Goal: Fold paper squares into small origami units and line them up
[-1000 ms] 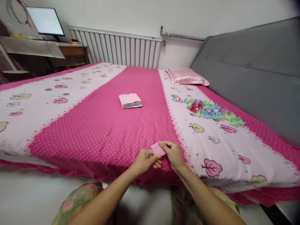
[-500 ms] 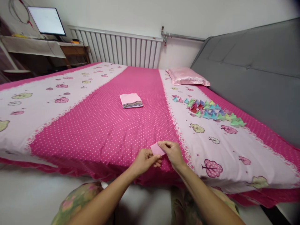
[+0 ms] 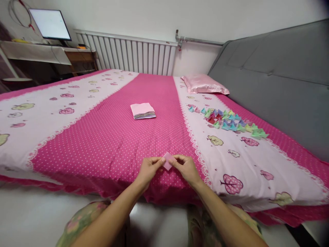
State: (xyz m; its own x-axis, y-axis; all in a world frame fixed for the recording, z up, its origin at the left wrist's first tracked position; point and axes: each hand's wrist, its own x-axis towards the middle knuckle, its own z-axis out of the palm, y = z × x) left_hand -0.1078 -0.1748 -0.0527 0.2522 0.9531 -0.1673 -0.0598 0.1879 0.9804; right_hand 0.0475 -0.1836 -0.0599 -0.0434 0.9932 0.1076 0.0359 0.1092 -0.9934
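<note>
A small pink folded paper (image 3: pixel 168 162) is held up over the near edge of the bed, turned like a diamond. My left hand (image 3: pixel 150 168) pinches its left corner between thumb and forefinger. At the right corner, my right hand (image 3: pixel 187 168) grips it the same way, the thumb lying over the front. Farther off, a stack of square paper sheets (image 3: pixel 143 110) with a pink one on top lies on the polka-dot bedspread. To the right sit many small folded paper boats (image 3: pixel 232 122) in several colours.
The pink and white bedspread (image 3: pixel 108 137) covers a wide bed. A satin pillow (image 3: pixel 204 84) lies by the grey headboard (image 3: pixel 269 65). Along the back wall stand a radiator (image 3: pixel 128 53) and a desk (image 3: pixel 51 53) with a monitor (image 3: pixel 50 24).
The pink paper has turned to a diamond position and shifted slightly left. My left hand has moved from its lower edge to pinch its left corner.
</note>
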